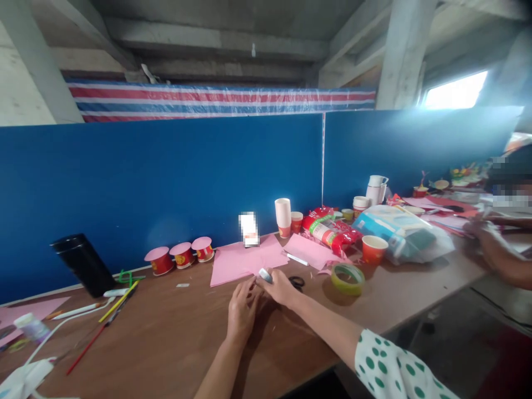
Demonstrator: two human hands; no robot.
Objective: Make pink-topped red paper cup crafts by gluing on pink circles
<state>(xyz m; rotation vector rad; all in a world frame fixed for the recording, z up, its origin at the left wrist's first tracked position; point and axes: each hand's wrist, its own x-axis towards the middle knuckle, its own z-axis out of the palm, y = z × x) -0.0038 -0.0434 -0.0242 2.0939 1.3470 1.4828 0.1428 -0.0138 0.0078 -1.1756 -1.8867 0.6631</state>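
My left hand [242, 311] is over the brown table, its fingers bent and pressed together. Whatever they pinch is too small to make out. Close against it, my right hand [281, 289] is closed around a small white tube-like thing [265, 275], whose rounded end sticks out above the fingers. Black scissors [296, 283] lie just beyond my right wrist. Behind both hands are pink paper sheets [236, 260], with a white pen [297, 259] at their right. A yellow-green tape roll [348, 279] rests to the right.
Three red cups with pink tops [183, 256] line the blue partition [166, 183]. A black bottle [85, 266] leans at left. Stacked paper cups [283, 216], a red packet [330, 230] and a plastic-wrapped pack [401, 233] stand at right. Another person's arm [502, 244] is far right.
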